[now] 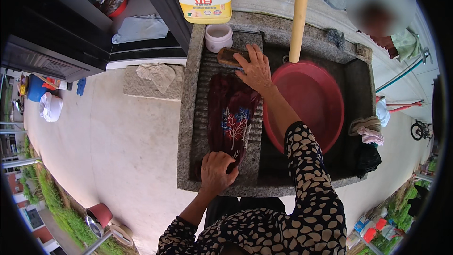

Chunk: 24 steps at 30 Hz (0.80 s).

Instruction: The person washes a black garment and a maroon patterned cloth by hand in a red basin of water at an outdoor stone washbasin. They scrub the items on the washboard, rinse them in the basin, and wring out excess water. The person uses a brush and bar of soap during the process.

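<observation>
A wet dark red garment (222,97) with a white and blue tree print lies spread on the ribbed washboard side of a stone sink (186,113). At its near end, my left hand (217,174) presses down with curled fingers, gripping the cloth. My right hand (256,71) is closed over the right end of a wooden scrub brush (231,57), just beyond the far end of the garment. Bluish bristles show under the brush. Its palm side is hidden.
Right of the washboard, a red basin (330,108) sits in the sink's deep part, with a pale pole (298,19) slanting over it. A white tub (218,38) and yellow jug (204,0) stand beyond the brush. Cloths (368,130) hang over the right rim.
</observation>
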### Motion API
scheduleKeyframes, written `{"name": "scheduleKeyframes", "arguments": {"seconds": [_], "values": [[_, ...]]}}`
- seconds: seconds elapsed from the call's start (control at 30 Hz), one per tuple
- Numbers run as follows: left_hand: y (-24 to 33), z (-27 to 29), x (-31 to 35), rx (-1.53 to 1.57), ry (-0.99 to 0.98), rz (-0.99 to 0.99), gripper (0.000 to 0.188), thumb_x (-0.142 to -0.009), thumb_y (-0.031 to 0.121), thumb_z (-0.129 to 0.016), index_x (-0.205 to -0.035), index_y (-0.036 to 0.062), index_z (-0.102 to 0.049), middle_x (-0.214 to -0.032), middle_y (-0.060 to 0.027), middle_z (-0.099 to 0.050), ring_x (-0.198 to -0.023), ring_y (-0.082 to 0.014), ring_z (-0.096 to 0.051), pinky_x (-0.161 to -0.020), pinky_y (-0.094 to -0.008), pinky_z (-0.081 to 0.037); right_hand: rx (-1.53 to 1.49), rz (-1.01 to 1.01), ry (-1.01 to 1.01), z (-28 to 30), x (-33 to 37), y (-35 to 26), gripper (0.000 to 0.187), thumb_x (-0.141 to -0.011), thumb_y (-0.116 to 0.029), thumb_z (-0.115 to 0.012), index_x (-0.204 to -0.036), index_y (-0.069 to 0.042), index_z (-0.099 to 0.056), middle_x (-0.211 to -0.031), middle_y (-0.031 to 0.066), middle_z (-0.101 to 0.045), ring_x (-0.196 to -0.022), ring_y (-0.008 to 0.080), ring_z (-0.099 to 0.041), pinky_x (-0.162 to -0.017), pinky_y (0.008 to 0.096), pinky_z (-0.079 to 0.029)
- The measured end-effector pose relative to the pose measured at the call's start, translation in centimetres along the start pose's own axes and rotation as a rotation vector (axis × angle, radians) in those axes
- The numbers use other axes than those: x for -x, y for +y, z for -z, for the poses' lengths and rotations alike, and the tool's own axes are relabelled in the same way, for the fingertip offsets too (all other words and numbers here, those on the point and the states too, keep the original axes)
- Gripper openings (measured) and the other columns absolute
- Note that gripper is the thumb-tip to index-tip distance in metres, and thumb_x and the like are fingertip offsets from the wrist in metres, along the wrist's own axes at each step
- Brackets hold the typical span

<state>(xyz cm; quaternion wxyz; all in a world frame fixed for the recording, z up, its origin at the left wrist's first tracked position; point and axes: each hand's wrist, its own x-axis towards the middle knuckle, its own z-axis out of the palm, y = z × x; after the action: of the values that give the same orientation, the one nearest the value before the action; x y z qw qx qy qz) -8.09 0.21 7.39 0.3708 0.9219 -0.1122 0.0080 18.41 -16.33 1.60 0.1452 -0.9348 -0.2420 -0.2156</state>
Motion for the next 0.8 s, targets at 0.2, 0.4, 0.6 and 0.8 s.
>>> {"name": "scheduleKeyframes", "arguments": {"seconds": [0.2,0.4,0.6,0.8], "values": [[0.0,0.1,-0.1,-0.019,0.048,0.009,0.024,-0.062,0.011,-0.073,-0.083,0.0089,-0.061,-0.088,-0.0030,-0.063,-0.087,-0.0228,-0.059,-0.081,-0.0392,-0.043,-0.162,-0.175,-0.032,-4.0,0.4,2.3,0.047,-0.074,-0.025,-0.073,-0.117,-0.025,-0.055,-0.107,0.0135,-0.047,-0.100,0.0347,-0.048,-0.079,0.0475,-0.043],[-0.1,0.4,0.1,-0.004,0.003,0.060,0.026,-0.061,0.010,-0.075,-0.084,0.0091,-0.063,-0.090,-0.0039,-0.064,-0.088,-0.0238,-0.060,-0.082,-0.0411,-0.043,0.018,-0.223,0.089,-2.6,-2.4,0.7,0.050,-0.072,-0.025,-0.074,-0.118,-0.019,-0.055,-0.115,0.0110,-0.045,-0.106,0.0331,-0.045,-0.082,0.0474,-0.038],[0.0,0.3,-0.3,0.009,0.018,0.067,0.026,-0.061,0.011,-0.074,-0.084,0.0093,-0.064,-0.091,-0.0035,-0.064,-0.089,-0.0233,-0.060,-0.083,-0.0410,-0.044,-0.057,-0.108,-0.013,-6.0,-10.1,-1.5,0.027,-0.071,-0.021,-0.071,-0.096,-0.012,-0.063,-0.104,0.0074,-0.057,-0.099,0.0296,-0.054,-0.077,0.0441,-0.047],[0.0,0.6,-0.2,0.006,0.032,0.071,0.025,-0.062,0.011,-0.073,-0.084,0.0097,-0.063,-0.091,-0.0024,-0.063,-0.089,-0.0219,-0.059,-0.083,-0.0390,-0.043,-0.228,-0.039,-0.257,-4.8,-8.8,-1.5,0.014,-0.076,-0.019,-0.066,-0.089,-0.015,-0.067,-0.090,0.0078,-0.064,-0.091,0.0287,-0.059,-0.075,0.0445,-0.050]]}}
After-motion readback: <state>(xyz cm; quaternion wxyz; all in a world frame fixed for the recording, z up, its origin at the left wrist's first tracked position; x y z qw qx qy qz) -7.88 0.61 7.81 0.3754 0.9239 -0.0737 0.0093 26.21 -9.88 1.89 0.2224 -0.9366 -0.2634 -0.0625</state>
